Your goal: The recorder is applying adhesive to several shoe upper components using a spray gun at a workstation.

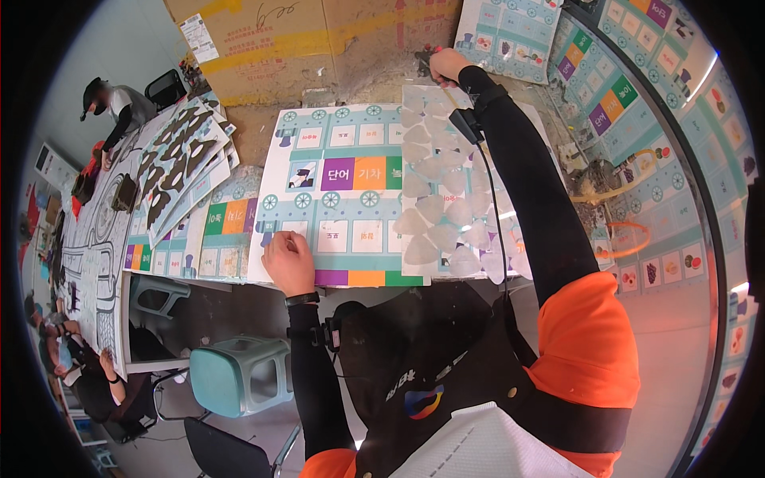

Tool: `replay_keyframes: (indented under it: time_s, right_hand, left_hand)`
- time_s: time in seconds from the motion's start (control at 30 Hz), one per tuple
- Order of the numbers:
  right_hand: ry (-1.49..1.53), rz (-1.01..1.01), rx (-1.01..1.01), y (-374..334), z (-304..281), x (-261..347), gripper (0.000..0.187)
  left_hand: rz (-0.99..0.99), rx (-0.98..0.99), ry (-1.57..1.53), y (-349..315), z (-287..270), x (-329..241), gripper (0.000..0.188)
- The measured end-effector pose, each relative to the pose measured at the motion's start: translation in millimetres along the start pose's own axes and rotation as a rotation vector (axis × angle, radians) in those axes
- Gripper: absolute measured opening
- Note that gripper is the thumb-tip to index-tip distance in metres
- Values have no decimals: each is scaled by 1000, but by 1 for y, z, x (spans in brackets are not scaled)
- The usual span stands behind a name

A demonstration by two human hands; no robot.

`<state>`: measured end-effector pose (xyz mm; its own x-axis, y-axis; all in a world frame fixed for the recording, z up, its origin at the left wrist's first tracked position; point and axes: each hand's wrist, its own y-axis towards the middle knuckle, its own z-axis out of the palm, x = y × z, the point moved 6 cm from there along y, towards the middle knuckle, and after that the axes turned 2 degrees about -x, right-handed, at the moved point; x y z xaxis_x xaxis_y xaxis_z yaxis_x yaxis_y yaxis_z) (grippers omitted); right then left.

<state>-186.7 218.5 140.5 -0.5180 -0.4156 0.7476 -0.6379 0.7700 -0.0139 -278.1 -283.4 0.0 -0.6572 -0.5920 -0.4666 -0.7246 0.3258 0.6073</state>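
Note:
My left hand (288, 259) rests with curled fingers on the near left edge of a white printed board (351, 211), which carries teal train pictures and coloured squares. Whatever is under those fingers, if anything, is hidden. Over the board's right part lies a translucent sheet (434, 163) with many pale rounded shapes. My right arm reaches across it to the far edge. There my right hand (448, 65) is closed on a small dark tool (422, 62), mostly covered by the fingers, so its kind cannot be made out.
Large cardboard (271, 48) stands behind the work surface. To the left lies a stack of printed sheets (183, 155). Orange rings (629, 239) and more printed boards (661, 271) are at the right. A teal stool (227, 378) stands below; a co-worker (119, 111) works at far left.

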Motion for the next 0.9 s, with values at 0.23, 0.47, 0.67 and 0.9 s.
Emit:
replay_keyframes:
  time_s: [0.23,0.47,0.67,0.9]
  right_hand:
    - [-113,6,64,-3,5,1,14]
    - [-77,13,130,-16,-5,-7,13]
    - [-109,-73,112,-93,-64,2,20]
    - [150,-112,-233,-347,-173,-44,44]
  left_hand:
    - [10,-18,7,-1,0,3,13]
    - [15,-27,14,-2,-1,3,14]
    - [-28,-22,-29,-3,1,6,15]
    - [13,-29,-84,0,-1,-2,17]
